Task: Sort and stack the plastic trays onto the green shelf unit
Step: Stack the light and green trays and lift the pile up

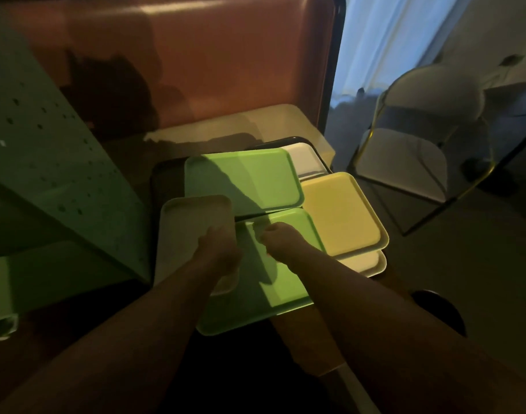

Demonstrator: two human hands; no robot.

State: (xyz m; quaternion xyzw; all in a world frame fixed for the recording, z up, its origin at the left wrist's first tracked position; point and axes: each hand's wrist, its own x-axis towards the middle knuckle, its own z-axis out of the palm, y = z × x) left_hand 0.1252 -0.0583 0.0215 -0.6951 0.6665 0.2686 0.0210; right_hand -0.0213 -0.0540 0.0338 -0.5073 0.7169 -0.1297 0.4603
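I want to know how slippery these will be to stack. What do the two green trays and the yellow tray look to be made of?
Near green tray, far green tray and yellow tray: all look like moulded plastic, judging by the uniform colour, rounded corners and raised rims. The finish seems smooth and fairly matte with a soft sheen; dim light leaves any surface texture unclear.

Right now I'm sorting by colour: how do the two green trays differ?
The far green tray lies untouched, mostly lit; the near green tray sits under both hands, the right hand at its rim, and is partly shadowed. The far one overlaps the near one's edge. Both are rectangular with rounded corners.
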